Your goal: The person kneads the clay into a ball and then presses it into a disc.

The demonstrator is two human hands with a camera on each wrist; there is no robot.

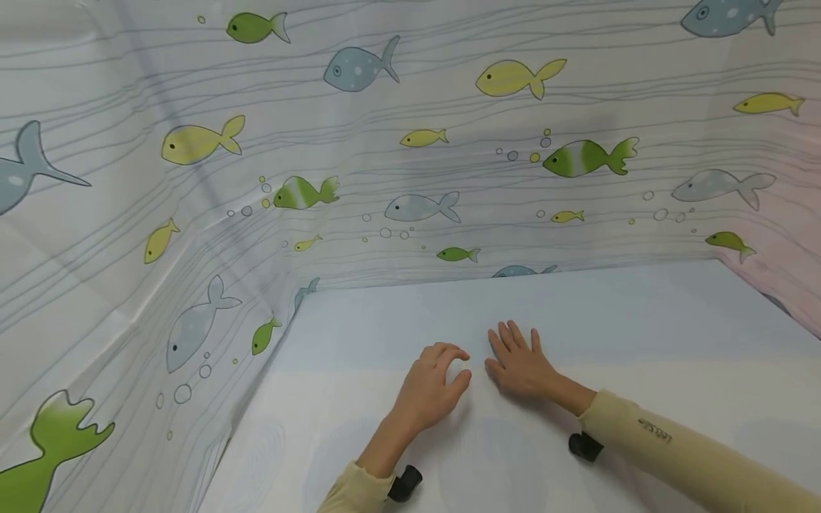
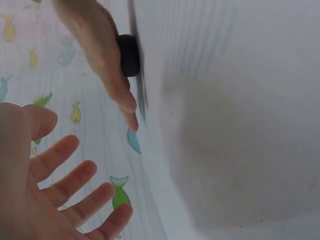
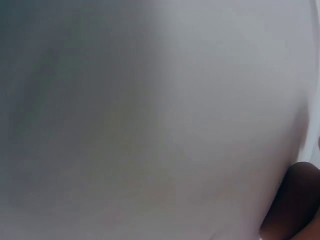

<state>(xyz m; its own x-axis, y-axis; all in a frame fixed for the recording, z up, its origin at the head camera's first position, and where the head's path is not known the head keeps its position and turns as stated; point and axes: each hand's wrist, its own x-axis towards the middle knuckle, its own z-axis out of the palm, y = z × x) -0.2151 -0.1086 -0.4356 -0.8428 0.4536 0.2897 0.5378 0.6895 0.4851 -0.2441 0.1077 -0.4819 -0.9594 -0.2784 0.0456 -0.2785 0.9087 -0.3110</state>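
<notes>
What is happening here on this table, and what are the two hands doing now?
A person has both hands on a pale table walled in by a fish-print curtain. The right hand lies flat, fingers straight, palm down on the surface. The left hand sits just beside it with fingers curled; something small and pale seems to be between its fingertips, but it is too small to tell what. Nothing else shows on the table.

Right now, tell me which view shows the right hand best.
The head view: the right hand lies flat on the pale table, fingers spread, beside the left hand. The left wrist view catches it edge-on and blurred. The right wrist view shows only a dark sliver at its edge.
</notes>
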